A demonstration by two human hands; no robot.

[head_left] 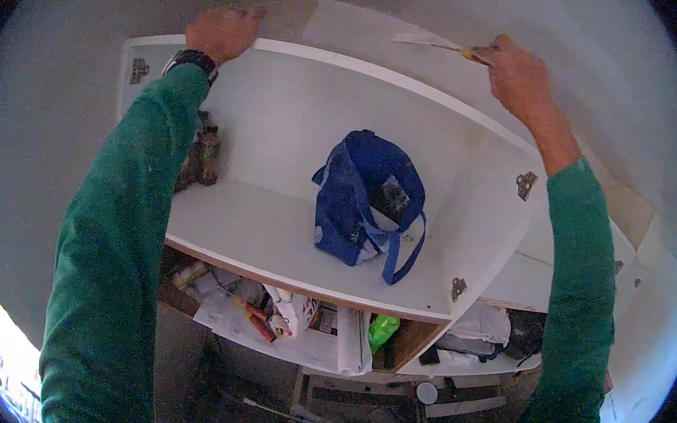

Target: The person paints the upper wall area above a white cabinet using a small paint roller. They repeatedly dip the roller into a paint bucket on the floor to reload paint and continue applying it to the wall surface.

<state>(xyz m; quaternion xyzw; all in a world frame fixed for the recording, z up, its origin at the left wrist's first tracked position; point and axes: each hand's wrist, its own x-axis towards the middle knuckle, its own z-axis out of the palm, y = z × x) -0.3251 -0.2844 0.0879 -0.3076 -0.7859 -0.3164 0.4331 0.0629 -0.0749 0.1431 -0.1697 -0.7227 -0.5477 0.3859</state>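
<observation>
My right hand point(519, 76) is raised at the upper right, its fingers closed round the yellowish handle of a thin-bladed tool point(430, 44) that looks like a putty knife. The blade points left, close to the pale wall patch point(354, 28) above the cabinet. Up at the left, my left hand point(224, 32) is at the top edge of the white open-fronted cabinet point(320, 53). Its fingers look curled; what they hold, if anything, is hidden. A dark watch sits on that wrist. Between my arms a blue fabric bag point(343, 204) stands on the cabinet shelf.
Dark bottles point(209, 156) stand at the shelf's left end. Metal hinges point(526, 185) stick out along the cabinet sides. Underneath, a lower compartment holds papers, a red tube point(262, 326), a bright green bag point(382, 332) and a rolled white sheet point(353, 342). Dark slatted framing point(394, 402) lies below.
</observation>
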